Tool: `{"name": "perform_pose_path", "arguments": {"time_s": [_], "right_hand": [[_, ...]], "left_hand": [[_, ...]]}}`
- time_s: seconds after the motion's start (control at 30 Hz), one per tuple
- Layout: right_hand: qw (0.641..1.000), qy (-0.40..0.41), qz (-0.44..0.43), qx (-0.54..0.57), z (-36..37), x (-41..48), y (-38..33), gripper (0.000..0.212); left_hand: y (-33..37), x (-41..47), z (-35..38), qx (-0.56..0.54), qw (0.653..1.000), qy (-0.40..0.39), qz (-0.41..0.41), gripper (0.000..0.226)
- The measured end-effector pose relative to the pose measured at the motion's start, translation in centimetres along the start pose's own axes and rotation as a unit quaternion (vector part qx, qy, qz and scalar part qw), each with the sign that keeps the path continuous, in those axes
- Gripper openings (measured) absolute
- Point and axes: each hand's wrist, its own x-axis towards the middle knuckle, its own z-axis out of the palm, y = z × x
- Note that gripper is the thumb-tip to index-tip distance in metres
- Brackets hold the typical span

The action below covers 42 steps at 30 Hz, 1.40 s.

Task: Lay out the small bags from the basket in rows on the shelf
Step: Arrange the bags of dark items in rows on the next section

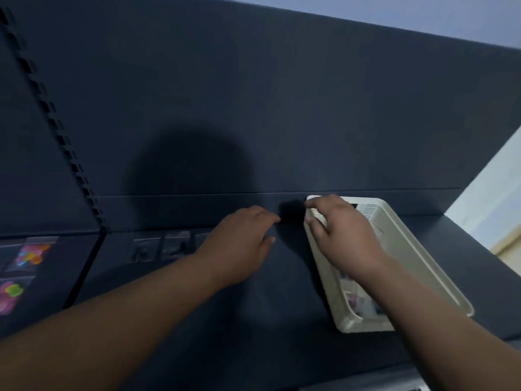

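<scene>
**Q:** Where is the basket?

**A:** The basket [423, 255] lies flat on the right part of the shelf [253, 320]. Its far short end is close to the back panel [282, 108].

**Q:** Where are the bags?

**A:** There are two groups. A row of clear small bags [166, 246] lies side by side on the shelf near the back panel. The end of the row is hidden behind the left wrist. The remaining bags [361, 301] lie in the near end of the basket, partly covered by the right forearm. They are too blurred to count.

**Q:** What is the state of the left hand?

**A:** The left hand [239, 244] is palm down over the shelf, between the row and the basket. Its fingers are extended and slightly apart, and it holds nothing. Whether it touches the shelf cannot be told.

**Q:** What is the state of the right hand?

**A:** The right hand [341, 232] is over the far left corner of the basket. Its fingers are curled downward, with the tips at the basket's rim. The area under the fingertips is blurred, so it cannot be told whether they pinch a bag.

**Q:** What else is in view?

**A:** A slotted upright [56, 131] separates this shelf from a neighbouring section on the left. Packets with coloured contents [31, 253] lie on that section.
</scene>
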Motion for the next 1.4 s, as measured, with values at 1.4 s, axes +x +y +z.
{"name": "perform_pose_path", "arguments": {"time_s": [1.4], "right_hand": [[0.832, -0.275, 0.154, 0.456, -5.9, -0.4, 4.2, 0.017]], "left_hand": [[8.1, 2.1, 2.0, -0.447, 0.875, -0.007, -0.186, 0.035]]}}
